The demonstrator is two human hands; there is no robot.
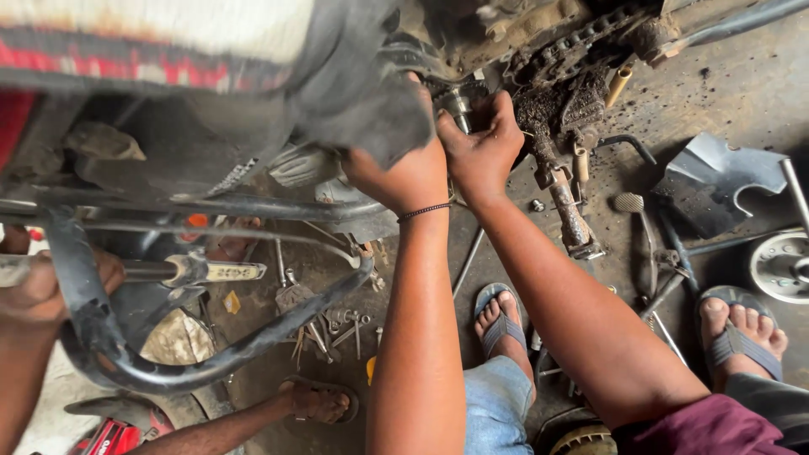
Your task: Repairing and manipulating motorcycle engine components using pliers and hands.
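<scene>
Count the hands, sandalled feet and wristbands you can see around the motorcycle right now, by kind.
Hands at the engine: 2, left hand and right hand
Co-worker's hand on a tool: 1
Sandalled feet: 3
Wristbands: 1
Total: 7

You are in a motorcycle repair workshop. A bare, oil-stained concrete floor (742, 93) fills the right of the frame, and a greasy drive chain (573, 46) runs along the top centre. Loose bolts and wrenches (337, 324) lie scattered at lower centre, a removed metal cover (716, 181) rests at right, and a black crash guard (211, 354) curves across the lower left.
</scene>
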